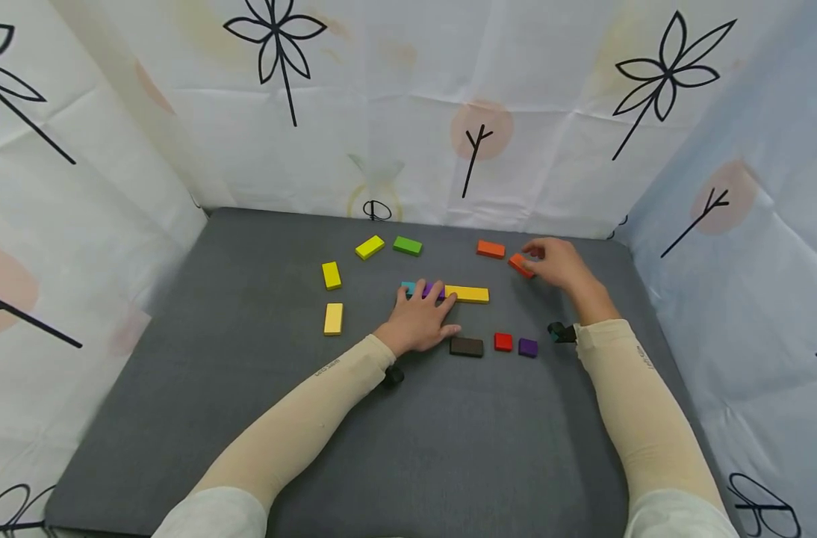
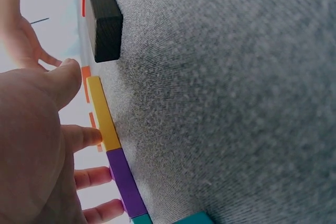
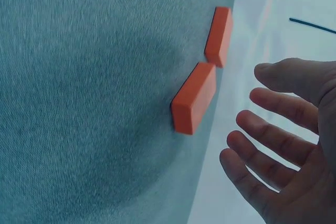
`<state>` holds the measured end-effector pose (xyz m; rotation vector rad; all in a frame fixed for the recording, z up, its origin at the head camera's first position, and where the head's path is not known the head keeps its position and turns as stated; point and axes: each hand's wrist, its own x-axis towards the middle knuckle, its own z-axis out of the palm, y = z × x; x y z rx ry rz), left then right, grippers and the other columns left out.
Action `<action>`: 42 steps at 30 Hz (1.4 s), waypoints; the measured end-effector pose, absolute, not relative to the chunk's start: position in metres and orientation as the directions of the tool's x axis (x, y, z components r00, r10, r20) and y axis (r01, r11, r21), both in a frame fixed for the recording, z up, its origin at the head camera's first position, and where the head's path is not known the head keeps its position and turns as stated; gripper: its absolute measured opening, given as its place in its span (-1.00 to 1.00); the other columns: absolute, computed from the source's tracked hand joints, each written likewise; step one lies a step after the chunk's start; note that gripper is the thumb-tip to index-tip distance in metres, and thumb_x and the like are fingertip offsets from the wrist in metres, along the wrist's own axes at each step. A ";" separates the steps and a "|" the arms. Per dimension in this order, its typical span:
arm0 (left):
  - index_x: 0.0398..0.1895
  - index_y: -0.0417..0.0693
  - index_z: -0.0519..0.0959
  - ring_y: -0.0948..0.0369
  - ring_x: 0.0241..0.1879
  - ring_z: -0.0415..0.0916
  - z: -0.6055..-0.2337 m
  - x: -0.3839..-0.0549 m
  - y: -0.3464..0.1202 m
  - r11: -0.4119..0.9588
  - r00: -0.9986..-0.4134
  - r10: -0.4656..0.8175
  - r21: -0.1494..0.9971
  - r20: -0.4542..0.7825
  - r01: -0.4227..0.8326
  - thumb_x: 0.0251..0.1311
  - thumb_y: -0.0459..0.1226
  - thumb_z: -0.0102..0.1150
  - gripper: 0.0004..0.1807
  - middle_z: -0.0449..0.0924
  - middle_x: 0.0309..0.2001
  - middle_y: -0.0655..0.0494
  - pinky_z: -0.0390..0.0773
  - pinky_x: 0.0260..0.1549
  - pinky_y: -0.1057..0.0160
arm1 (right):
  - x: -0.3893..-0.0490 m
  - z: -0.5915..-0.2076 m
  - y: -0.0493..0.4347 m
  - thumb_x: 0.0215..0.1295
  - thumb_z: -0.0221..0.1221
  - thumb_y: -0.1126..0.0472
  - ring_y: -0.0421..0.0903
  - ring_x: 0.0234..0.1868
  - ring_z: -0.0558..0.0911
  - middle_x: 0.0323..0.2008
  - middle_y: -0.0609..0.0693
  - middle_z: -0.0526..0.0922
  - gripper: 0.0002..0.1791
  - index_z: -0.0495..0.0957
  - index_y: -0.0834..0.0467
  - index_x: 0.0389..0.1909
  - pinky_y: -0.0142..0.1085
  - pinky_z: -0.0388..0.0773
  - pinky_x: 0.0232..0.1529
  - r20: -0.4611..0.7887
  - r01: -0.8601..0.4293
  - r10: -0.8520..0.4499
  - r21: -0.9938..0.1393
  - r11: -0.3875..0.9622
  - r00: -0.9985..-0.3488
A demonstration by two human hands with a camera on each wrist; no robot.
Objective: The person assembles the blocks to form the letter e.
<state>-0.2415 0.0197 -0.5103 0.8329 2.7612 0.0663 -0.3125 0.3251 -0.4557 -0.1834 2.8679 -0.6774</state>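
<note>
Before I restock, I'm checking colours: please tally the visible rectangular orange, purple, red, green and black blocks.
Orange rectangular blocks: 2
Purple rectangular blocks: 2
Red rectangular block: 1
Green rectangular block: 1
Black rectangular block: 1
Total: 7

In the head view, the left hand [image 1: 417,323], at six o'clock, partly hid the purple block [image 2: 126,183]; left-sleeve lettering [image 1: 327,368] at seven was illegibly small. Left-wrist edges cropped a teal block [image 2: 195,219] at six; right-wrist edges, the right hand [image 3: 294,153] at four.
</note>
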 end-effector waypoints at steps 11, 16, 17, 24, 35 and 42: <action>0.79 0.25 0.13 -0.19 0.66 -0.07 -0.510 -0.240 0.022 0.833 -0.802 0.552 0.114 -0.231 0.541 0.60 0.35 -0.17 -0.16 -0.01 0.72 0.00 0.05 0.47 -0.44 | -0.322 -0.466 0.339 0.63 0.20 0.19 0.38 0.25 0.52 0.26 0.44 0.55 -0.53 0.53 0.38 0.39 0.28 0.48 0.22 -0.193 -0.059 -0.156 -0.434 0.899 -0.969; 0.79 0.25 0.13 -0.18 0.66 -0.06 -0.509 -0.239 0.022 0.838 -0.806 0.545 0.109 -0.232 0.535 0.60 0.36 -0.17 -0.16 0.00 0.72 0.00 0.05 0.48 -0.43 | -0.323 -0.475 0.338 0.64 0.20 0.21 0.36 0.23 0.54 0.24 0.43 0.57 -0.54 0.53 0.37 0.40 0.26 0.50 0.21 -0.183 -0.062 -0.160 -0.449 0.891 -0.970; 0.79 0.25 0.13 -0.18 0.66 -0.06 -0.510 -0.239 0.022 0.837 -0.805 0.545 0.109 -0.233 0.536 0.60 0.36 -0.17 -0.16 0.00 0.73 0.00 0.05 0.48 -0.43 | -0.323 -0.476 0.337 0.64 0.19 0.22 0.36 0.23 0.54 0.25 0.42 0.58 -0.54 0.52 0.37 0.40 0.25 0.51 0.20 -0.185 -0.059 -0.158 -0.452 0.890 -0.970; 0.79 0.25 0.12 -0.19 0.65 -0.05 -0.510 -0.239 0.024 0.834 -0.801 0.549 0.097 -0.239 0.543 0.59 0.36 -0.19 -0.15 -0.01 0.73 0.00 0.07 0.48 -0.42 | -0.324 -0.481 0.334 0.64 0.16 0.24 0.35 0.24 0.56 0.27 0.43 0.58 -0.54 0.51 0.38 0.41 0.21 0.55 0.21 -0.198 -0.033 -0.135 -0.450 0.893 -0.971; 0.79 0.26 0.12 -0.19 0.66 -0.08 -0.505 -0.239 0.022 0.842 -0.807 0.537 0.105 -0.246 0.529 0.58 0.36 -0.14 -0.15 -0.02 0.73 0.00 0.04 0.49 -0.43 | -0.331 -0.485 0.331 0.60 0.22 0.22 0.33 0.18 0.59 0.24 0.42 0.59 -0.51 0.52 0.41 0.40 0.20 0.54 0.17 -0.201 -0.045 -0.145 -0.434 0.900 -0.969; 0.79 0.27 0.11 -0.18 0.66 -0.07 -0.509 -0.240 0.019 0.840 -0.807 0.538 0.085 -0.241 0.535 0.58 0.36 -0.14 -0.15 -0.01 0.73 0.01 0.05 0.48 -0.43 | -0.334 -0.488 0.327 0.60 0.23 0.21 0.32 0.18 0.58 0.25 0.42 0.59 -0.50 0.53 0.42 0.39 0.21 0.53 0.20 -0.203 -0.038 -0.135 -0.421 0.906 -0.970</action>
